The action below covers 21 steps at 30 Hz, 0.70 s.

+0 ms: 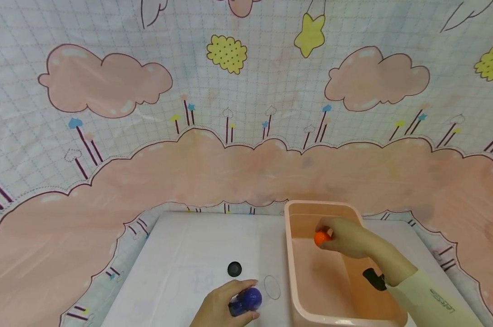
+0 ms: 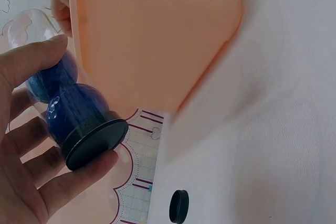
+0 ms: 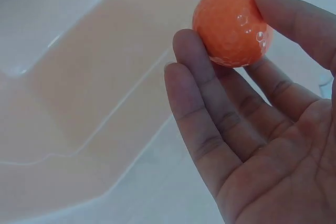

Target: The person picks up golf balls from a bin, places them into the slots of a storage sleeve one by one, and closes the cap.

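Observation:
My left hand grips a clear tube lying at a tilt, its rim toward the bin. Two blue balls sit inside, near the end closed by a black cap. Over at the right, my right hand pinches an orange golf ball between thumb and fingers, within the outline of the peach bin. How high the ball is above the bin's floor I cannot tell. A loose black cap lies on the white table left of the bin.
The white table carries the bin on its right side. A patterned cloth with clouds and stars hangs behind and around the table. A black strap shows at my right wrist, above the bin's right wall.

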Motion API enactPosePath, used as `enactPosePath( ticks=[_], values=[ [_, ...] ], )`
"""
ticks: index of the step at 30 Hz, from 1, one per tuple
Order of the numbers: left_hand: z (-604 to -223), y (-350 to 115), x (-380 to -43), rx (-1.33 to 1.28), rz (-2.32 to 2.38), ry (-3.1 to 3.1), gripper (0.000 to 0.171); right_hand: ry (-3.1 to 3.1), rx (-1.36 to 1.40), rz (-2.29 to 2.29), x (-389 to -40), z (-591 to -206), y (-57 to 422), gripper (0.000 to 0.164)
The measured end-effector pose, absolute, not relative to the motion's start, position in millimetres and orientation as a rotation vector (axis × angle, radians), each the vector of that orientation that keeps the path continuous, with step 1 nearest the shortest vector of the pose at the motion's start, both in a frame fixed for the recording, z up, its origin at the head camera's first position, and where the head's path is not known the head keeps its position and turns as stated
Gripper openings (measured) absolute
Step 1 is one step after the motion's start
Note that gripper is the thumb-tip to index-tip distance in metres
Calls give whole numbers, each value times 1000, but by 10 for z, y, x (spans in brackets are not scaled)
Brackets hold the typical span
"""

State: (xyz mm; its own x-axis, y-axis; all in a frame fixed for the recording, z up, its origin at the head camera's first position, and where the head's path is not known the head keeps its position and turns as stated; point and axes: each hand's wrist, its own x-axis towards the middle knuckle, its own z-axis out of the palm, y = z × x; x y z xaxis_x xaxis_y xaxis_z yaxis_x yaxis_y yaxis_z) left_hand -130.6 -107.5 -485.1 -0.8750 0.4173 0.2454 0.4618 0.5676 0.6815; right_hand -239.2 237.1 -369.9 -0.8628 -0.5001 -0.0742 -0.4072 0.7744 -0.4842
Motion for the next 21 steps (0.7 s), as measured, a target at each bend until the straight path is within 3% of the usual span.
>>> enactPosePath(
  ticks=[21],
  values=[
    [-4845, -1069, -1275, -710, -1211, -2773, 56, 2740, -655, -1014, -1716, -3627, 2179, 30]
  ],
)
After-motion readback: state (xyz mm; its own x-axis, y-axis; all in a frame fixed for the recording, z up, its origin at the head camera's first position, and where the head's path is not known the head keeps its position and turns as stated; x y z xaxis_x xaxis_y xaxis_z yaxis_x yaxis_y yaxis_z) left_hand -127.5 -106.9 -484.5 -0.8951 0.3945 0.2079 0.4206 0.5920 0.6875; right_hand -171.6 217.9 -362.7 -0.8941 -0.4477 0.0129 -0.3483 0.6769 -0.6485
